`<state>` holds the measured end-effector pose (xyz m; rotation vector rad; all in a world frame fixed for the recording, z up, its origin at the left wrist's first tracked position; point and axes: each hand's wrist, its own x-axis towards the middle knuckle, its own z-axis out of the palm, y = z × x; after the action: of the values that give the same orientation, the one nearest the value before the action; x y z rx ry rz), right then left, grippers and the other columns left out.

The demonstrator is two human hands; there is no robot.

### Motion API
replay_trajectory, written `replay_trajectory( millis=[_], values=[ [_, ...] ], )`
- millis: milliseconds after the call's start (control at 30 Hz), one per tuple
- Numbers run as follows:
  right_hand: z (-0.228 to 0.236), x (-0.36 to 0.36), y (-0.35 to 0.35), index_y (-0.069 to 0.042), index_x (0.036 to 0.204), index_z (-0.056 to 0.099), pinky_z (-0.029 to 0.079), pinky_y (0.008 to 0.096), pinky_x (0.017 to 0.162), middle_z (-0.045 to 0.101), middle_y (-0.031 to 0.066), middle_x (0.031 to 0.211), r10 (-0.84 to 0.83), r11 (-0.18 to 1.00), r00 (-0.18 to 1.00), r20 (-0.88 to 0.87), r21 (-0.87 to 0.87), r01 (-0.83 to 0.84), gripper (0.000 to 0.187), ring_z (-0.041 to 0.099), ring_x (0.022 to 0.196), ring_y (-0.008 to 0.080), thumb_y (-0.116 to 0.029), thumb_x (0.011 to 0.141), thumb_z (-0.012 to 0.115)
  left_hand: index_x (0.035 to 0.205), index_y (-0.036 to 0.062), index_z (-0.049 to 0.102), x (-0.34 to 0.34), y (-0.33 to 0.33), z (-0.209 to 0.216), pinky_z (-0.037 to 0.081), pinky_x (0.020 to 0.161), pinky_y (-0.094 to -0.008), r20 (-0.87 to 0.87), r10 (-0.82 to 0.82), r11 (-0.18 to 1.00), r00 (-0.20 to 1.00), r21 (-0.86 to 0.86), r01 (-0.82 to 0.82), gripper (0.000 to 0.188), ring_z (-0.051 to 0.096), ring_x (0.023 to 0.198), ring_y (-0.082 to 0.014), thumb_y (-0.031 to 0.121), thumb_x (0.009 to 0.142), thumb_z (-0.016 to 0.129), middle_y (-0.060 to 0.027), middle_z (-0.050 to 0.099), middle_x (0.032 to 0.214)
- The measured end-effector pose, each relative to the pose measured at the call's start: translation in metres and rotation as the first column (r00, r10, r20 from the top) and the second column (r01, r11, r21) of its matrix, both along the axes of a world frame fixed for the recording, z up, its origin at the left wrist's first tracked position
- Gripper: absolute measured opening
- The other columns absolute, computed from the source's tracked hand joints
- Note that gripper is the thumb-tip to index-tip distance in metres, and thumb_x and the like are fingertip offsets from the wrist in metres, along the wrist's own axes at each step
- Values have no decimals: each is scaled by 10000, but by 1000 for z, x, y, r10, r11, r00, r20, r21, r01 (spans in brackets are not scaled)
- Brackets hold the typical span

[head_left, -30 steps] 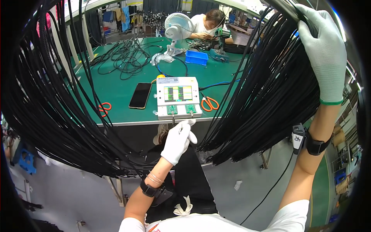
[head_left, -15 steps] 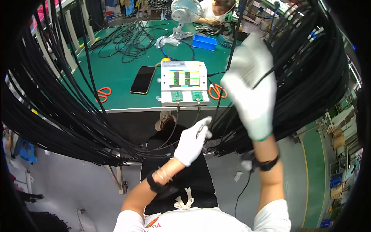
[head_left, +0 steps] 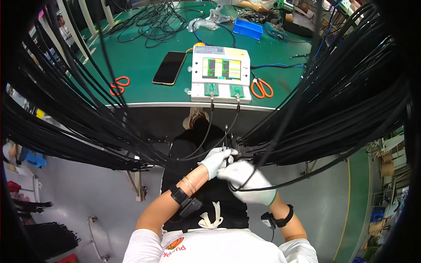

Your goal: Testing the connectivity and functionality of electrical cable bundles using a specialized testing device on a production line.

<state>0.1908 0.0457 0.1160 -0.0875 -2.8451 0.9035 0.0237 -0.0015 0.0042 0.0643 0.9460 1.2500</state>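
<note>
Both of my hands wear white gloves and meet above my lap, in front of the table edge. My left hand (head_left: 215, 160) is closed in a pinch, with thin cable ends (head_left: 226, 136) standing up past its fingers. Against it, slightly blurred, my right hand (head_left: 249, 180) is closed round a black cable (head_left: 302, 177) that loops under the hand and runs off to the right. A white tester box (head_left: 198, 65) with a lit screen stands on the table's near edge. Two cables (head_left: 212, 107) are plugged into its green sockets and hang down toward my hands.
Thick bundles of black cables hang at left (head_left: 66, 127) and right (head_left: 351, 101). On the green table (head_left: 136, 65) lie a phone (head_left: 170, 68), orange-handled scissors (head_left: 262, 87), another red-handled pair (head_left: 119, 86), a blue bin (head_left: 248, 29) and tangled cables (head_left: 153, 26). Another person's arm (head_left: 252, 5) shows beyond.
My right hand has come down from the raised right side to meet my left hand, bringing a black cable along. The view has tilted downward, and the tester's screen pattern differs.
</note>
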Motion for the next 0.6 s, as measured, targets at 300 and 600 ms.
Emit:
replay_trajectory(
  millis=[300,600],
  values=[
    [-47,-33,32,38,1088,583,546,320,818,675,106,926,-575,78,813,97,-982,173,232,676,891,198,-174,1047,499,1022,-5,653,24,-35,75,495,634,-335,-892,117,937,436,244,248,226,640,671,-188,200,993,564,-100,669,741],
    [0,-91,82,-52,1024,651,203,183,404,353,-131,579,-802,384,597,-26,-788,481,151,290,440,-18,-181,1014,572,955,-33,686,-74,8,114,475,619,-302,-868,468,872,166,423,-248,220,582,650,-129,184,931,657,-104,662,738]
  ],
)
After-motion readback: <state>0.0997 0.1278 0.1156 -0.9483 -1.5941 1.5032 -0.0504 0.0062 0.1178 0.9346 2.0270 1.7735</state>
